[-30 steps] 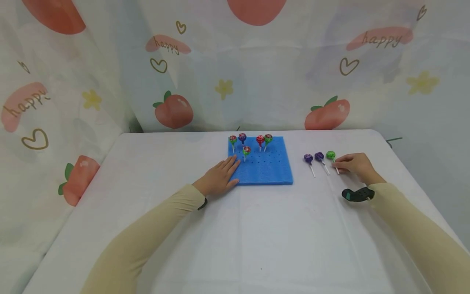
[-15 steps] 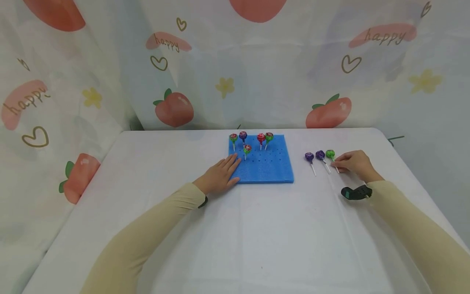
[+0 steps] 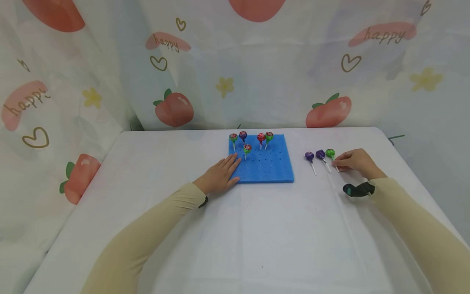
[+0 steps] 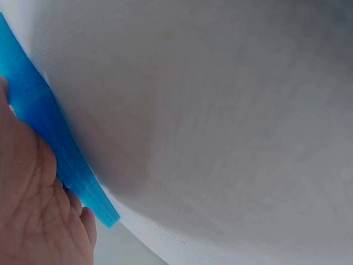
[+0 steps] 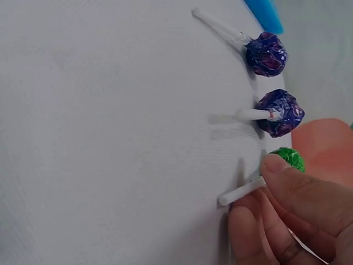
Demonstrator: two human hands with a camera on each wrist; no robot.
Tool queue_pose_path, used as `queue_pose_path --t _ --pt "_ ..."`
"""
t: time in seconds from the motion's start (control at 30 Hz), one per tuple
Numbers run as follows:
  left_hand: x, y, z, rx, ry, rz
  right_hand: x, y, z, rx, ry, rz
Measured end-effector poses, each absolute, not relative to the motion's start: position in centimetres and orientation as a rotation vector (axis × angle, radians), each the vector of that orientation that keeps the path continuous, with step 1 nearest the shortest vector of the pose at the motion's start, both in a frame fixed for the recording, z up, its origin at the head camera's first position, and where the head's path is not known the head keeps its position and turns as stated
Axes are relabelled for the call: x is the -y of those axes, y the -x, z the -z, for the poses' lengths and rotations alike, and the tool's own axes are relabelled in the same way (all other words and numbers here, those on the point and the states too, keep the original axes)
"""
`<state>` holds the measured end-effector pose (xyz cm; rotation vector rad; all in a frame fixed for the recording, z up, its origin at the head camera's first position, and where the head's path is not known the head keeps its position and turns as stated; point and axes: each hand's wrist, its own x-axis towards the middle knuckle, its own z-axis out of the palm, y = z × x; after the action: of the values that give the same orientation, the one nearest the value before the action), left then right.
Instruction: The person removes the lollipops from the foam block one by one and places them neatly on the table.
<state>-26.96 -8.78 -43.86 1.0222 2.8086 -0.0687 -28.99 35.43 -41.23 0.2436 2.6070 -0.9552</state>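
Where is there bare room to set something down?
Widest: the white table before the blue board, between the sleeves. Also table left of the left hand. Narrower: between board and purple lollipops. Crowded: among the five standing lollipops on the board, and around the right hand, pinching a green lollipop.

Board [image 3: 271, 171] blue with dark hole dots, white-sticked lollipops on it: green-and-red lollipop [image 3: 233, 136] at back left corner, purple lollipop [image 3: 243, 134] next along the back edge, then red lollipop [image 3: 261, 137] and second green-and-red lollipop [image 3: 269, 135], plus third green-and-red lollipop [image 3: 247, 148] nearer the left edge. Table [image 3: 220, 253] plain white, toward its right edge a mottled purple lollipop [image 3: 309, 156], another mottled purple lollipop [image 3: 320, 154] and bright green lollipop [image 3: 330, 152], sticks white; sleeves [image 3: 147, 228] plain beige. Backdrop [image 3: 271, 81] pale, printed with coral peaches [image 3: 174, 109], yellow flowers [image 3: 225, 86], brown heart outlines and pink strokes [image 3: 168, 41] reading "happy".
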Motion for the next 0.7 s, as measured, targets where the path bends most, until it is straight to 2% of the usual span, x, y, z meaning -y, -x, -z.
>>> queue_pose_path --t 0.4,0.7 --pt "8.8 27.0 43.9 -2.808 -1.027 0.054 -36.8 29.3 39.4 -2.384 -0.155 0.970" --pt "8.9 26.9 43.9 -2.814 -1.035 0.040 -36.6 29.5 36.5 -2.435 -0.075 0.928"
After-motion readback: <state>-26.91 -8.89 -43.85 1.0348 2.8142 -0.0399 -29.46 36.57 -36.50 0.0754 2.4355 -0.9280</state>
